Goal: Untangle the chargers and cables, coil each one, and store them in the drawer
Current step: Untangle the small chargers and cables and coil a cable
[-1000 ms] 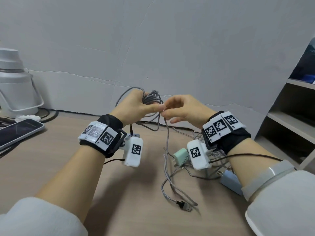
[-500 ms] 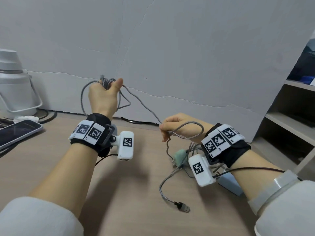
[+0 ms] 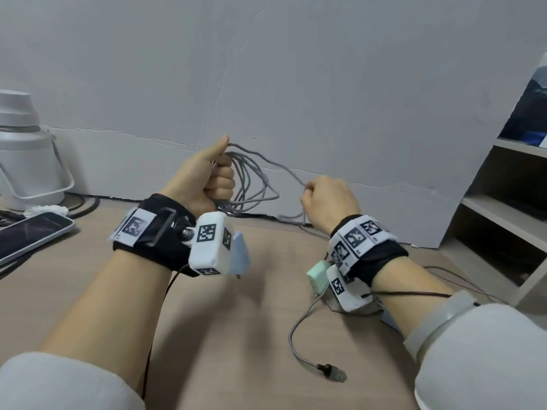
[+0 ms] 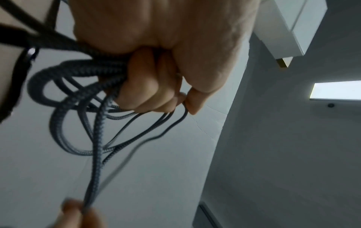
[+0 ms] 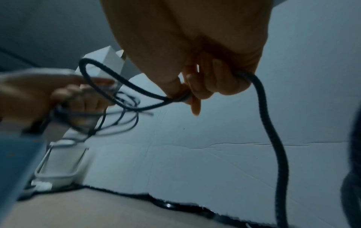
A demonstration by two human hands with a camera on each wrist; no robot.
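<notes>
Gripping a bundle of grey braided cable [image 3: 251,184] loops, the left hand [image 3: 204,179] is raised above the wooden desk [image 3: 236,335] in the head view, fingers curled round the strands and thumb pointing up. One strand runs from the top of the coil across to the right hand [image 3: 328,199], which pinches it between curled fingers, then drops blurred behind that wrist. A pale blue charger block [image 3: 241,255] shows behind the left wrist camera; whether it hangs or lies on the desk cannot be told. A mint-green charger [image 3: 318,276] sits by the right wrist, and beside it a braided lead [image 3: 299,329] trails over the desk to a USB plug [image 3: 334,374] lying near the front. A phone [image 3: 32,235] lies at the left edge, near a white lidded container [image 3: 26,161] against the grey wall. Open shelves [image 3: 509,208] stand at the right.

From the left wrist, the left hand [image 4: 156,50] is clenched on several dark braided loops of cable [image 4: 78,108], which fan out below the knuckles. One strand leads down to the blurred fingertips [image 4: 78,216] of the other hand, which nip it.

From the right wrist, the right hand [image 5: 195,54] pinches the cable [image 5: 273,146] between thumb and forefinger; one length hangs down to the right, and a loop arcs left toward the left hand [image 5: 48,98], which grasps the blurred coil. The white container [image 5: 62,162] stands below it on the desk.
</notes>
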